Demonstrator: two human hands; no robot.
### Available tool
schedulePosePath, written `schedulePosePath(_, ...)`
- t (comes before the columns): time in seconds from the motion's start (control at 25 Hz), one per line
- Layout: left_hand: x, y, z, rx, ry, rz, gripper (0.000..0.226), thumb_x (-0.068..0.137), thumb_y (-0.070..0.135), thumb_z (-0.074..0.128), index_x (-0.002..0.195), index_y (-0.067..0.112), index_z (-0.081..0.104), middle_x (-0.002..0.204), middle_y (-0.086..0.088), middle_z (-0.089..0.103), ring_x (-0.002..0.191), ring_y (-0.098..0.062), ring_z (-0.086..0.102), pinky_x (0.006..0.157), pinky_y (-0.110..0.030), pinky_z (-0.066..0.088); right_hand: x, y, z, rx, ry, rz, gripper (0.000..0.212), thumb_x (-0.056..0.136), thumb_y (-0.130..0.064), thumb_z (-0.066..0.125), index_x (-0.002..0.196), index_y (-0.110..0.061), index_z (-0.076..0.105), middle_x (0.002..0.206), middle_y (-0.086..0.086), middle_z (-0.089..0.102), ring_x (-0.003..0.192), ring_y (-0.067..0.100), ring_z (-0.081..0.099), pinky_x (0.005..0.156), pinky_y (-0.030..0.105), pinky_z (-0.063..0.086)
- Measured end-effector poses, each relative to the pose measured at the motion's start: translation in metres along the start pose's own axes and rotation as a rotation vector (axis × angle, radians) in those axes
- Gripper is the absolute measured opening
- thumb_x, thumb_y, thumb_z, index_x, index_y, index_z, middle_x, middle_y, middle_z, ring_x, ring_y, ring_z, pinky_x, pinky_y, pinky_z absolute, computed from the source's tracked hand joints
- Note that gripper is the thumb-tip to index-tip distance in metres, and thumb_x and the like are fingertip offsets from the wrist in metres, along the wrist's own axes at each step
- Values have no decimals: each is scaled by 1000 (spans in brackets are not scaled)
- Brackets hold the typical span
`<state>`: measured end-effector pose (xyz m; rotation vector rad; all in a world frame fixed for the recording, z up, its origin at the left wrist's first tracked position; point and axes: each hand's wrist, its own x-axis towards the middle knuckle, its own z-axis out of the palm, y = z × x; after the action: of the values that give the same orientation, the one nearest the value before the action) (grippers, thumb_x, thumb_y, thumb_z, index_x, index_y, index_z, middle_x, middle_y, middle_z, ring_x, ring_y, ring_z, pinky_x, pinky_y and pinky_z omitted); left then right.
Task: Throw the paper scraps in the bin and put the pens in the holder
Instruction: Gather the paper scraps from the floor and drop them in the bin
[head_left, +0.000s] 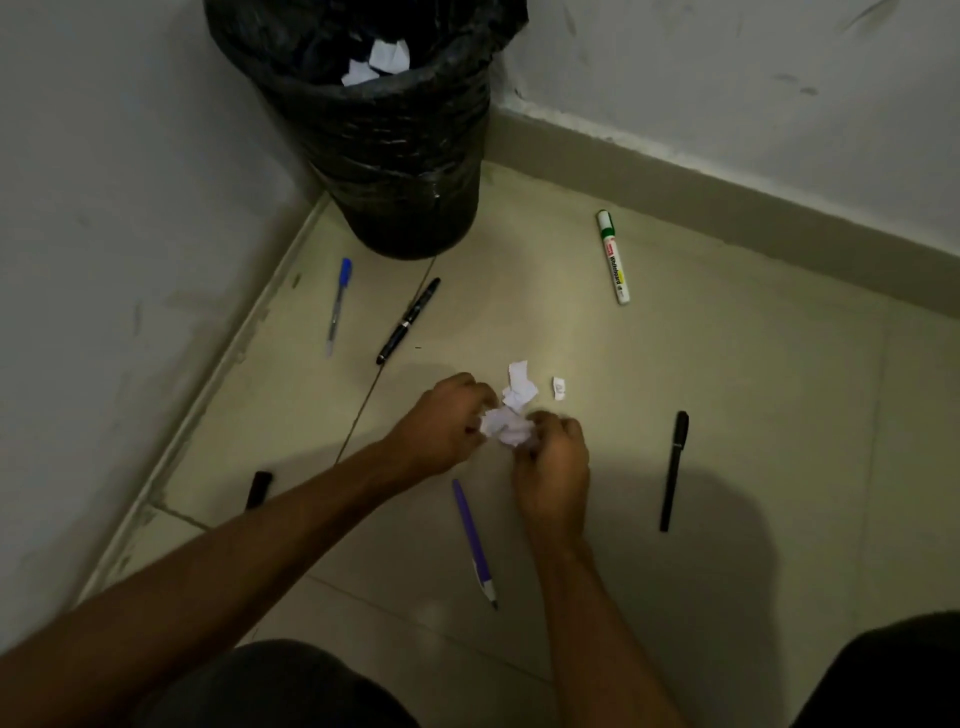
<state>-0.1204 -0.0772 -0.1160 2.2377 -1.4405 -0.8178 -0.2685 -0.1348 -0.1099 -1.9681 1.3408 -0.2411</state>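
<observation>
My left hand (441, 423) and my right hand (553, 465) meet over the floor, both closed on a crumpled wad of white paper scraps (506, 428). Just beyond lie loose paper scraps (519, 387) and one small scrap (559, 388). A black-lined bin (384, 156) stands in the corner with white paper (376, 62) inside. Scattered pens: a blue pen (337, 306), a black pen (409, 321), a green whiteboard marker (613, 257), a black pen at right (674, 470), a purple pen (474, 543) and a black object (258, 489) partly behind my left forearm. No holder shows.
White walls meet in the corner behind the bin, with a skirting board (727, 192) along the right wall. The floor is pale tile. My dark-clothed knees (291, 686) fill the bottom edge.
</observation>
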Motion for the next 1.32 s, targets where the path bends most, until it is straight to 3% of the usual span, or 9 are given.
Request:
schedulePosePath(0.12, 11, 7, -8, 4, 76, -4, 58, 71, 23, 78, 124, 9, 59, 113, -12, 59, 100, -27, 60, 77, -28, 46, 25, -3, -15, -78, 39, -18, 48, 77, -12, 74, 122, -12, 58, 119, 11, 56, 105, 29, 59, 85, 31, 49)
schedulePosePath(0.28, 27, 10, -16, 64, -21, 40, 91, 69, 35, 82, 144, 11, 37, 136, -14, 43, 115, -29, 48, 95, -42, 47, 45, -1, -27, -230, -158, 0, 90, 72, -26, 83, 147, -23, 35, 143, 12, 36, 122, 33, 44, 93, 38, 45)
schedulePosePath(0.44, 34, 24, 3, -146, 22, 66, 27, 91, 16, 62, 113, 0, 60, 104, -11, 54, 96, -23, 55, 86, -32, 45, 51, -11, -10, -67, -154, -115, 33, 82, -9, 68, 114, -9, 62, 113, 9, 49, 94, 26, 60, 83, 35, 52)
schedulePosePath(0.52, 30, 17, 12, -208, 118, 61, 25, 80, 18, 66, 95, -2, 67, 91, -14, 61, 85, -20, 57, 79, -25, 45, 49, -12, -5, -17, -109, -138, 14, 83, -2, 63, 96, -3, 65, 103, 9, 52, 82, 23, 60, 75, 28, 49)
schedulePosePath(0.6, 23, 6, 22, -258, 235, 78, 29, 70, 23, 67, 81, -3, 72, 79, -18, 67, 76, -16, 58, 73, -27, 47, 49, -12, -2, 15, -102, -103, 11, 84, -3, 64, 94, -3, 69, 106, 11, 56, 80, 19, 60, 65, 8, 40)
schedulePosePath(0.72, 15, 8, 19, -289, 329, 23, 23, 75, 26, 69, 73, 4, 76, 73, -12, 72, 69, -20, 64, 66, -32, 50, 49, -15, -2, 130, -123, -6, 11, 87, -7, 68, 93, -1, 74, 100, 9, 66, 68, 0, 55, 58, -4, 35)
schedulePosePath(0.84, 14, 13, -8, -323, 380, 14, 26, 84, 29, 68, 72, 8, 77, 72, -6, 73, 67, -13, 65, 65, -28, 51, 47, -34, -13, 302, -107, -21, 9, 88, -8, 67, 84, -4, 75, 81, 7, 74, 58, -13, 59, 58, -1, 37)
schedulePosePath(1.08, 30, 55, -167, -227, 744, 172, 15, 76, 14, 74, 90, 11, 77, 87, 0, 75, 77, -7, 67, 71, -19, 53, 90, -159, -64, 690, 46, -253, 11, 84, -22, 73, 75, -17, 72, 71, 0, 73, 69, 12, 69, 71, 37, 57)
schedulePosePath(1.32, 64, 69, -301, -235, 982, 129, 15, 80, 25, 75, 89, 14, 79, 82, 4, 75, 68, 2, 68, 61, -17, 56, 151, -297, -98, 670, 130, -517, 11, 89, -17, 68, 85, -7, 73, 77, 0, 73, 72, 9, 69, 67, 20, 54)
